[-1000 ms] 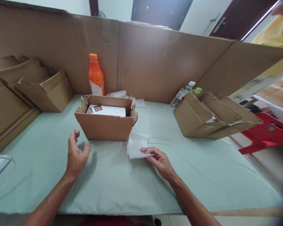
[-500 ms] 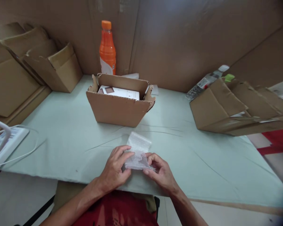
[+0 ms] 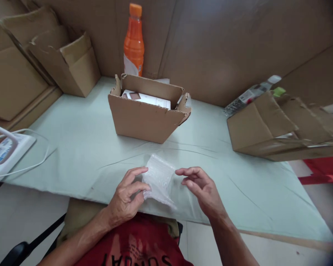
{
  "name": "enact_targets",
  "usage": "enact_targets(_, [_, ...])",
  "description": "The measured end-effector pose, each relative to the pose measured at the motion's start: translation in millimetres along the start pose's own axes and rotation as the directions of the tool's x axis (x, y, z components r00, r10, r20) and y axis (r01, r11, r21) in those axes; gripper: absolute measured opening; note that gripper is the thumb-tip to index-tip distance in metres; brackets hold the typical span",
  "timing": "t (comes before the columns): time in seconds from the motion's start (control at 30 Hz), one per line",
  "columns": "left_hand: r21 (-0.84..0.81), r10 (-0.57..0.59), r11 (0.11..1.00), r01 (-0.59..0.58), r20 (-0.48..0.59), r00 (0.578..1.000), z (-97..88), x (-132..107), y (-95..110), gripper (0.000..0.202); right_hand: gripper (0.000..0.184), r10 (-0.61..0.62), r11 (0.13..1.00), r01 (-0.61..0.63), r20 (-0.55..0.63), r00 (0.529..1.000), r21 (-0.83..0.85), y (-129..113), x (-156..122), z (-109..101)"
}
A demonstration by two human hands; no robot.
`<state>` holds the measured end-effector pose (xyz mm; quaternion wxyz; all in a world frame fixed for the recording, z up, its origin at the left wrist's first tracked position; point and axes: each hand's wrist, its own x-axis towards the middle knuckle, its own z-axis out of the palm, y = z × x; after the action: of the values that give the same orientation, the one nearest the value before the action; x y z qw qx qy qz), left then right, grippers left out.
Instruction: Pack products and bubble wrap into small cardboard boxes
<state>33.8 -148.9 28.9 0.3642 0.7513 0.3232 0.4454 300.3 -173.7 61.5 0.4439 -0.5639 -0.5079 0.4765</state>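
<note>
Table (image 3: 77, 129): one bubble-wrap piece (image 3: 161, 175), two hands (image 3: 127, 195) (image 3: 205, 188).

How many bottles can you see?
2: an orange bottle behind the middle box, and a clear bottle behind the right box. A green cap there may belong to another, mostly hidden bottle.

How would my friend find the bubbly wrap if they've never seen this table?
On the pale green cloth-covered table, find the open brown cardboard box in front of the tall orange bottle. On its near side, between the person's bare left hand and bare right hand, is the sheet of clear plastic bubble wrap. Unlike the brown box, it's thin, bumpy and see-through.
</note>
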Motion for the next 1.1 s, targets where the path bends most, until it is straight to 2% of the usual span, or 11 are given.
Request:
enact_targets(0.1, [-0.095,-0.07,0.993,0.075,0.055,0.996,1.3,-3.3,-0.4,0.027,0.064,-0.014,0.989,0.051,0.254,0.967,-0.142,-3.5,1.0,14.9])
enact_targets(0.13, [-0.133,-0.089,0.986,0.099,0.077,0.993,2.8,-3.6,-0.9,0.027,0.066,0.006,0.979,0.057,0.308,0.951,-0.195,-5.1,2.0,21.2])
enact_targets(0.33, [-0.354,-0.165,0.906,0.232,0.208,0.964,6.7,-4.9,-2.6,0.027,0.029,0.096,0.929,0.039,0.342,0.935,-0.368,-10.4,7.2,38.3])
enact_targets(0.43, [-0.311,-0.163,0.924,0.222,0.206,0.965,-1.6,-6.1,3.6,0.025,0.026,0.042,0.903,0.09,0.295,0.955,-0.42,-17.3,8.2,19.5])
enact_targets(0.57, [-0.229,-0.117,0.959,0.166,0.214,0.97,-16.1,-4.5,20.1,0.022,0.024,-0.049,0.824,0.198,0.281,0.958,-0.532,-50.0,25.4,-29.0])
enact_targets(0.67, [-0.319,-0.06,0.936,0.148,0.269,0.961,-18.6,-4.6,27.7,0.024,0.023,-0.029,0.768,0.287,0.416,0.909,-0.573,-74.6,59.9,-58.2])
enact_targets(0.77, [-0.351,-0.103,0.913,0.208,0.296,0.95,-12.0,-9.0,27.7,0.023,0.025,0.039,0.723,0.336,0.522,0.852,-0.603,-75.3,109.8,-63.6])
enact_targets(0.83, [-0.312,-0.199,0.901,0.302,0.323,0.925,-6.8,-12.7,26.4,0.021,0.026,0.022,0.672,0.354,0.496,0.868,-0.651,-62.8,139.8,-55.9])
enact_targets(0.93, [-0.227,-0.358,0.862,0.453,0.36,0.862,-3.6,-14.8,26.7,0.019,0.03,-0.17,0.599,0.355,0.319,0.932,-0.718,-39.9,153.2,-40.8])
enact_targets(1.03, [-0.169,-0.439,0.831,0.53,0.386,0.811,-6.0,-10.9,29.1,0.017,0.029,-0.416,0.568,0.368,0.13,0.9,-0.736,-23.9,116.7,-31.9])
enact_targets(1.1, [-0.163,-0.452,0.818,0.552,0.412,0.791,-7.7,-6.4,30.6,0.017,0.027,-0.458,0.553,0.417,0.155,0.876,-0.721,-14.9,77.9,-26.7])
